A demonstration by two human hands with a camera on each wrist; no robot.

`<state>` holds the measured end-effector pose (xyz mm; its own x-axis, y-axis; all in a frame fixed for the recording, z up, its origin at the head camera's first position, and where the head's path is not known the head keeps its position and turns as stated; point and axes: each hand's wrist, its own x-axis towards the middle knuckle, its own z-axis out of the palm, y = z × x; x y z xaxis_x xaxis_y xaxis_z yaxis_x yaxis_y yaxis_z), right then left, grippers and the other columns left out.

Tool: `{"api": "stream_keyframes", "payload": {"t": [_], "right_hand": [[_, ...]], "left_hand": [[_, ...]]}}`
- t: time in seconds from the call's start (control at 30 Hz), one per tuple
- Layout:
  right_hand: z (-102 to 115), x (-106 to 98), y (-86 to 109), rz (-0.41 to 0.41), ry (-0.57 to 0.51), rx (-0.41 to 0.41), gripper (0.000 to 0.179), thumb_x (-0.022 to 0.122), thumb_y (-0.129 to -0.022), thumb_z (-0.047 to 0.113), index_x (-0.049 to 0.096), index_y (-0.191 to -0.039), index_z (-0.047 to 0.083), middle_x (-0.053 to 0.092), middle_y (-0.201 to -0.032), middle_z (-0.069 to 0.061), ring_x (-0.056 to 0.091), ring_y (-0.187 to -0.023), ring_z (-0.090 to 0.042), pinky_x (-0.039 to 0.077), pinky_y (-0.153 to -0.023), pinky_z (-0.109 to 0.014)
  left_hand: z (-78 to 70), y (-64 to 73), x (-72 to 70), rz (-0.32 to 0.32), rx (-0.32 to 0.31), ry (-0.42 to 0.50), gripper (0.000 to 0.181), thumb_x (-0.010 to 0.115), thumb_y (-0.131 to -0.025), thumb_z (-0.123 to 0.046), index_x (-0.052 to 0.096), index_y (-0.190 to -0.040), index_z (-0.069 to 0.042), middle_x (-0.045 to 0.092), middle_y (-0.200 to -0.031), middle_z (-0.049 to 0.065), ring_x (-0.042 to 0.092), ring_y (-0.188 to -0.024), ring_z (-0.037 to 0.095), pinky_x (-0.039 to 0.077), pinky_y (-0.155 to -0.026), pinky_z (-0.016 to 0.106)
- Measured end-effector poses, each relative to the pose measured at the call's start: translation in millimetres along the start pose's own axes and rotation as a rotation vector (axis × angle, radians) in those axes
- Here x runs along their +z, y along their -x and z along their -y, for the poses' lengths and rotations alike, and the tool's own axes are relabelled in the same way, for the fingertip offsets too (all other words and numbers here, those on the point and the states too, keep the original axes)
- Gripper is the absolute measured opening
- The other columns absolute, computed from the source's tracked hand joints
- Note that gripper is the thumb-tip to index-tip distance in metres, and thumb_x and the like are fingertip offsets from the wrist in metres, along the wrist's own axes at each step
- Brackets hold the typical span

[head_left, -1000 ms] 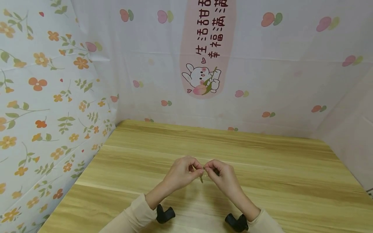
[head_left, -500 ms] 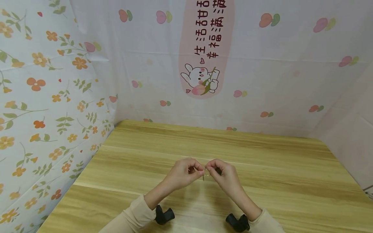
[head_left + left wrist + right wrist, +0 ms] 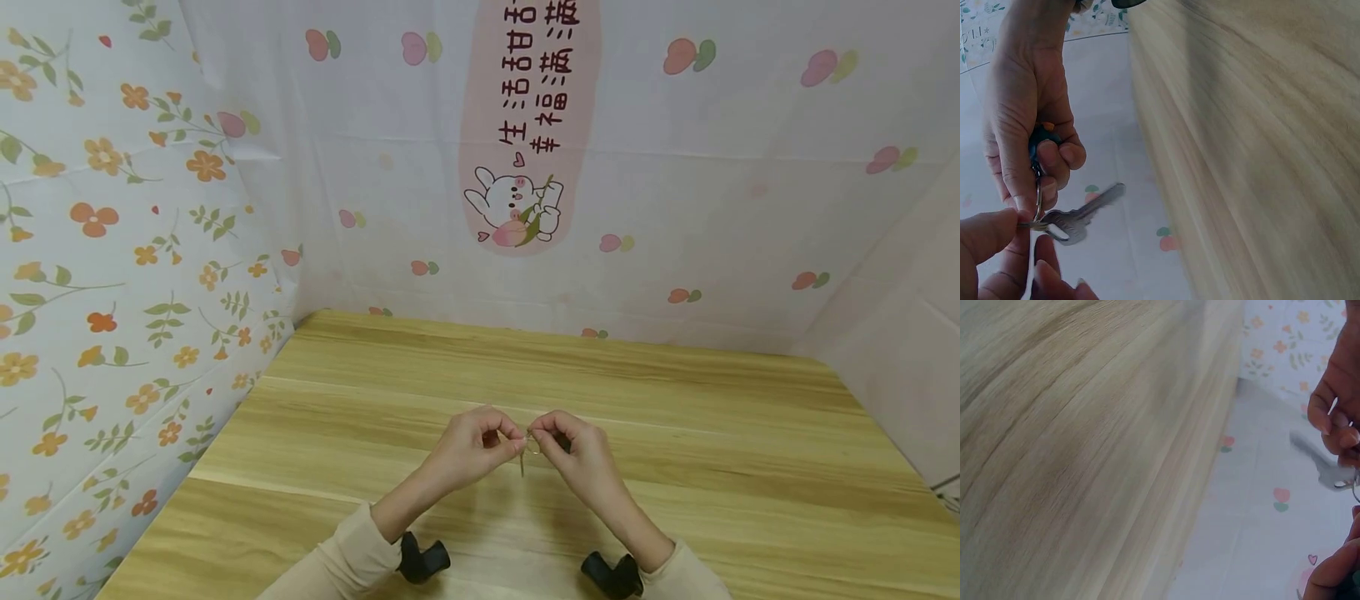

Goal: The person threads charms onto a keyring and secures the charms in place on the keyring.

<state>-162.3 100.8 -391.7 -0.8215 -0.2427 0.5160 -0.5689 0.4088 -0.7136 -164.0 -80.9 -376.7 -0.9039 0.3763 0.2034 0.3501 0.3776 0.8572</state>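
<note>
My left hand [image 3: 480, 446] and right hand [image 3: 579, 457] meet fingertip to fingertip above the table, working on one key ring [image 3: 535, 448]. A silver key [image 3: 1079, 219] hangs from the ring; in the right wrist view the key [image 3: 1321, 461] looks blurred. The thumb and a finger of my left hand pinch the ring where the key is threaded. My right hand pinches the ring's other side, and its curled fingers partly hide a teal-and-orange charm [image 3: 1042, 140] joined by a short chain.
Under the hands spreads a wood-grain table [image 3: 360, 367]. Black wrist-worn devices [image 3: 424, 558] show below both forearms. A white printed cloth [image 3: 375, 183] hangs behind the table, and a flowered cloth [image 3: 135, 275] hangs at the left.
The hands have stayed nearly in place, drawing very slightly apart. Between them the key has swung and turned, now showing as a narrow strip, and the ring shows more clearly.
</note>
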Motion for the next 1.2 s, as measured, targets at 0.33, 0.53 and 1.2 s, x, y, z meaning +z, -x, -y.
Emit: {"api": "stream_keyframes", "payload": {"t": [0.33,0.53,1.2], "right_hand": [[2.0,0.4,0.6,-0.008,0.037,-0.021,0.011,0.064,-0.085,-0.003,0.065,-0.08,0.007,0.054,-0.064,0.008,0.041,-0.055,0.0,0.038,-0.046,-0.019],[1.0,-0.2,1.8,0.02,-0.035,0.038,0.007,0.064,-0.086,-0.002,0.066,-0.083,0.005,0.055,-0.064,0.005,0.041,-0.055,0.001,0.037,-0.045,-0.02],[2.6,-1.6,3.3,0.034,-0.032,0.091,0.008,0.063,-0.087,-0.001,0.064,-0.08,0.004,0.055,-0.066,0.007,0.041,-0.056,0.001,0.038,-0.047,-0.018]], "left_hand": [[1.5,1.7,2.1,-0.014,0.016,-0.037,0.007,0.068,-0.086,-0.014,0.069,-0.081,-0.009,0.06,-0.078,-0.001,0.043,-0.057,0.002,0.035,-0.05,0.018],[2.6,2.9,1.0,0.022,-0.014,0.022,0.007,0.066,-0.087,-0.014,0.069,-0.084,-0.009,0.059,-0.081,-0.002,0.042,-0.059,0.003,0.035,-0.052,0.018],[1.6,4.0,1.6,0.037,0.018,-0.097,0.007,0.065,-0.088,-0.015,0.068,-0.084,-0.01,0.061,-0.087,-0.002,0.049,-0.072,0.007,0.042,-0.064,0.02]]}}
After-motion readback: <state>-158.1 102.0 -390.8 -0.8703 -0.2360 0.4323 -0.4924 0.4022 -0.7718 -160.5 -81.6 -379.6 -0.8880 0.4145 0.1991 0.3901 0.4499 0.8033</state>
